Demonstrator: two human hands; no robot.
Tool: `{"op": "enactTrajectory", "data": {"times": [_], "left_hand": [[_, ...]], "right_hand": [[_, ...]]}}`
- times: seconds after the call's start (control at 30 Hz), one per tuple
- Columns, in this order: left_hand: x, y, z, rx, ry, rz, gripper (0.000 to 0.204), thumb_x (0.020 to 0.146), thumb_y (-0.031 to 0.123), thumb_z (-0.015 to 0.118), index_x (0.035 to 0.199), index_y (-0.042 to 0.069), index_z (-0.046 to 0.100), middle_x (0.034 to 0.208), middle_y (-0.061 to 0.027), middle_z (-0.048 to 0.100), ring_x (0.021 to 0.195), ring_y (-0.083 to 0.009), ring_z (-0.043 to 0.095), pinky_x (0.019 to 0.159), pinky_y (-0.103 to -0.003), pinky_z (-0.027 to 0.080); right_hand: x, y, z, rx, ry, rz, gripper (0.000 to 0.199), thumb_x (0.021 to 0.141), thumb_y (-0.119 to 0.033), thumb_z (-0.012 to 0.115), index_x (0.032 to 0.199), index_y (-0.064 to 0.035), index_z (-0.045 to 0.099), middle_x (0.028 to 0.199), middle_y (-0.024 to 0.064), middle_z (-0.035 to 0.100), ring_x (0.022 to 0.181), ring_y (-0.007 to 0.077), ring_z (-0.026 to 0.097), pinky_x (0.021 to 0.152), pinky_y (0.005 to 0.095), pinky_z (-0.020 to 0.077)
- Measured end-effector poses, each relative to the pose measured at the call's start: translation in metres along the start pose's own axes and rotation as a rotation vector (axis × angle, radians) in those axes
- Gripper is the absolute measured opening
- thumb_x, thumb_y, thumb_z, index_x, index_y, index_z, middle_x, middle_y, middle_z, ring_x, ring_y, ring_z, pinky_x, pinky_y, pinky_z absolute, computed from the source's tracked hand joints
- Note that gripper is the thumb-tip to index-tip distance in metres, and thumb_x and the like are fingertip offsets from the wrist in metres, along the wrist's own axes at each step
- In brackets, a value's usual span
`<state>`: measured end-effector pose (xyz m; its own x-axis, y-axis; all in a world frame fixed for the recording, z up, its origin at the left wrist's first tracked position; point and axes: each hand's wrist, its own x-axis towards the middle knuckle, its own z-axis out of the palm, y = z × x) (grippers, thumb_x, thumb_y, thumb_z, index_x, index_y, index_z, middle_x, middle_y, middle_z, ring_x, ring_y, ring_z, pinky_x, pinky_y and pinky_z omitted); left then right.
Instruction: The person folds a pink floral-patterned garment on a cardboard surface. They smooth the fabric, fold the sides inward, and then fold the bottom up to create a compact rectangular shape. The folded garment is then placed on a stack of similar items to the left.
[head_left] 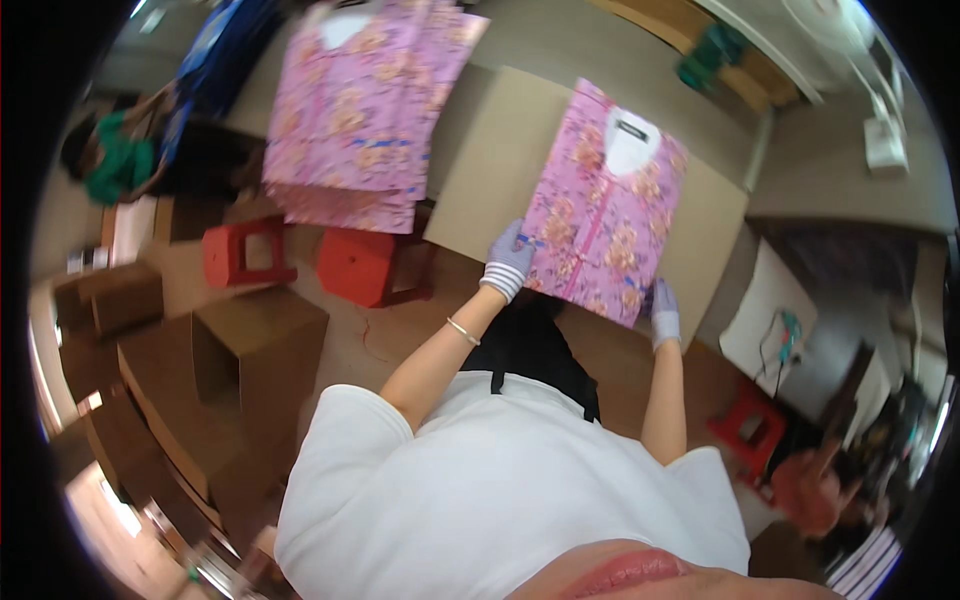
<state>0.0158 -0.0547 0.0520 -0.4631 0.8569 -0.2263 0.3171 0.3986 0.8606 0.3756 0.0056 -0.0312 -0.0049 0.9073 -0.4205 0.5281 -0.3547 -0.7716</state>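
A folded pink floral shirt point(600, 225) with a white piece in its neckline is in front of me, over a brown cardboard sheet point(475, 190) on the table. My left hand point(510, 260), in a grey glove with a striped cuff, grips the shirt's left edge, its thumb side over the fabric. At the lower right corner my gloved right hand point(665, 312) holds the other side, most of its fingers hidden at the edge. Farther left lies a stack of similar folded shirts point(350, 120), its edges slightly uneven.
Red stools point(357, 265) stand beneath the table's left side, near open cardboard boxes point(245, 350) on the floor. Right of me a pale board point(768, 320) bears a teal tool with a cord. A person in green point(118, 160) is at the far left.
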Motion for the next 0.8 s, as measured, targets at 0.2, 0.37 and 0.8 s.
{"op": "enactTrajectory", "data": {"times": [0.2,0.37,0.8], "left_hand": [[0.001,0.045,-0.198,0.13,0.437,0.279,0.042,0.083,0.002,0.059,0.125,0.004,0.06,0.108,-0.0185,0.068,0.093,-0.0256,0.069,0.082,-0.036,0.054],[0.097,-0.003,-0.378,0.312,0.443,-0.048,0.055,0.081,0.004,0.069,0.134,-0.001,0.054,0.127,-0.0131,0.064,0.113,-0.0177,0.06,0.096,-0.028,0.047],[0.146,0.024,-0.314,0.673,0.711,0.544,0.039,0.082,0.01,0.055,0.119,-0.001,0.063,0.12,-0.0183,0.064,0.11,-0.0338,0.06,0.096,-0.04,0.047]], "right_hand": [[-0.062,-0.173,0.11,0.271,-0.422,-0.371,0.028,0.102,-0.027,0.048,0.109,-0.0023,0.06,0.083,0.0027,0.057,0.073,0.0114,0.055,0.066,0.0263,0.0477],[-0.082,-0.341,0.192,0.379,-0.796,-0.39,0.037,0.1,-0.02,0.051,0.131,-0.0004,0.05,0.096,0.009,0.063,0.087,0.0161,0.063,0.081,0.0293,0.0515],[0.008,-0.025,-0.065,-0.568,0.25,-0.067,0.043,0.092,-0.031,0.057,0.124,-0.0023,0.057,0.125,0.0181,0.061,0.116,0.0334,0.059,0.1,0.0413,0.0461]]}}
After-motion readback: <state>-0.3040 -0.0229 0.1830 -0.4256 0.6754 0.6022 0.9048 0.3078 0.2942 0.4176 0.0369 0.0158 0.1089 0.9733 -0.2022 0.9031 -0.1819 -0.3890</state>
